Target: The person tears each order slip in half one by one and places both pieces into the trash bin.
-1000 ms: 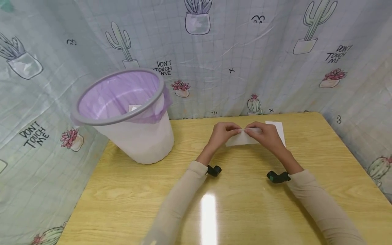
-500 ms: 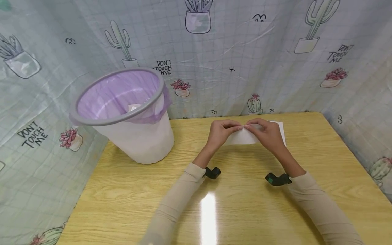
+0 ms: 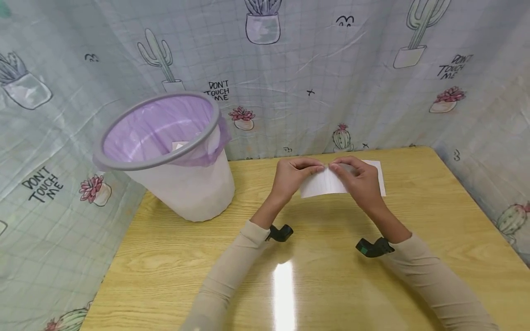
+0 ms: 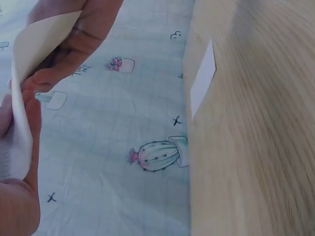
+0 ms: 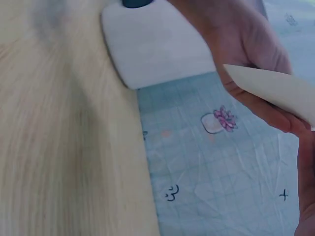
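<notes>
Both hands hold one sheet of white paper above the far part of the table. My left hand pinches its upper edge between thumb and fingers. Close beside it, my right hand pinches the same edge, a small gap between the two sets of fingertips. The sheet curves and hangs down toward me, faint lines on its face. In the left wrist view the paper bends between the hands; in the right wrist view a pale corner of the paper sticks out past the left hand.
Another white sheet lies flat on the wooden table, partly behind the right hand. At the back left stands a white bin with a purple liner, some paper inside. A cactus-print curtain borders the table.
Both hands have risen slightly and the left has shifted a little left. Fingertips that met half a second ago now stand slightly apart. The sheet's lined face shows more.
</notes>
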### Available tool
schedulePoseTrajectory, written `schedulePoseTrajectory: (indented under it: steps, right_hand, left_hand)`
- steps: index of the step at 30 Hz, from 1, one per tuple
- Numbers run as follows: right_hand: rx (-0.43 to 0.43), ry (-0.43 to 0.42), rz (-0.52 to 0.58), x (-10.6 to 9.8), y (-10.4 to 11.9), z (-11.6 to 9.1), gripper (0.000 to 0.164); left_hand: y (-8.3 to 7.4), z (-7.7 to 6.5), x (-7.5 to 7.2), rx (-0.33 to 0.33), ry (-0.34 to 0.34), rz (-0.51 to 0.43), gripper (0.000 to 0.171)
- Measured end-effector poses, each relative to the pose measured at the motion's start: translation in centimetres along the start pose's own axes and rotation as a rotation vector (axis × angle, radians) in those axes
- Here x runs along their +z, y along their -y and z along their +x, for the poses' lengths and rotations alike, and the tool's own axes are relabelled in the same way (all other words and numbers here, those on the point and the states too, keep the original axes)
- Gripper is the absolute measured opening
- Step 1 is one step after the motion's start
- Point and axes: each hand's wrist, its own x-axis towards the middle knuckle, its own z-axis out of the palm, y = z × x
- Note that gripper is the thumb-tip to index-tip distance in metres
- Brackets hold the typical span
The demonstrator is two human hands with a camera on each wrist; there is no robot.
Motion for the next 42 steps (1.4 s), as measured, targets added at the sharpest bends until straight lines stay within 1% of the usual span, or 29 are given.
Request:
schedulePoseTrajectory:
  steps: [2, 7, 10, 12, 15, 17, 19, 22, 23, 25, 28, 30, 32, 36, 40, 42]
  right_hand:
    - [-0.018, 0.041, -0.019, -0.1, 0.2, -0.1, 0.012]
    - [-0.125, 0.218, -0.102, -1.7, 0.9, 0.2, 0.013]
    - [-0.173, 0.296, -0.134, -2.7, 1.5, 0.6, 0.016]
    - [-0.184, 0.322, -0.151, -3.1, 2.1, 0.7, 0.015]
    - [-0.18, 0.332, -0.166, -3.3, 2.8, 0.7, 0.013]
    - [-0.182, 0.332, -0.177, -3.4, 3.2, 0.7, 0.013]
    - [-0.21, 0.339, -0.194, -3.4, 3.7, 0.7, 0.014]
    - [-0.283, 0.363, -0.248, -3.2, 4.7, 1.3, 0.014]
    - [-0.316, 0.375, -0.271, -3.1, 5.0, 1.6, 0.013]
    - [-0.376, 0.399, -0.32, -3.0, 5.5, 2.2, 0.012]
    - [-0.436, 0.434, -0.377, -2.9, 6.2, 3.2, 0.01]
    - [-0.45, 0.459, -0.401, -2.8, 6.5, 3.6, 0.009]
    - [-0.446, 0.485, -0.414, -2.7, 6.8, 3.9, 0.009]
    - [-0.442, 0.52, -0.43, -2.3, 7.0, 4.2, 0.007]
    - [-0.489, 0.485, -0.429, -2.0, 7.0, 4.6, 0.006]
    - [-0.503, 0.46, -0.414, -2.0, 7.1, 4.7, 0.008]
  left_hand:
    - [-0.2, -0.2, -0.5, 0.002, 0.029, 0.021, 0.013]
    - [-1.1, -0.9, -2.2, -0.024, 0.147, 0.068, 0.017]
    - [-1.7, -1.3, -3.2, -0.031, 0.181, 0.089, 0.017]
    - [-2.0, -1.6, -3.7, -0.04, 0.19, 0.097, 0.017]
    - [-2.3, -1.8, -4.1, -0.062, 0.199, 0.085, 0.019]
    - [-2.6, -1.9, -4.3, -0.074, 0.192, 0.076, 0.019]
    - [-2.9, -1.9, -4.6, -0.073, 0.182, 0.099, 0.018]
    - [-3.8, -1.5, -5.4, -0.046, 0.177, 0.181, 0.015]
    - [-4.1, -1.3, -5.7, -0.029, 0.181, 0.215, 0.015]
    - [-4.7, -0.9, -6.2, 0.006, 0.209, 0.261, 0.016]
    - [-5.2, -0.5, -6.6, 0.051, 0.246, 0.289, 0.017]
    - [-5.5, -0.3, -6.8, 0.074, 0.265, 0.304, 0.016]
    - [-5.7, -0.2, -7.0, 0.088, 0.274, 0.317, 0.014]
    - [-5.9, 0.0, -7.3, 0.142, 0.257, 0.354, 0.013]
    - [-5.9, 0.2, -7.6, 0.205, 0.228, 0.363, 0.014]
    - [-5.9, 0.3, -7.8, 0.211, 0.208, 0.346, 0.014]
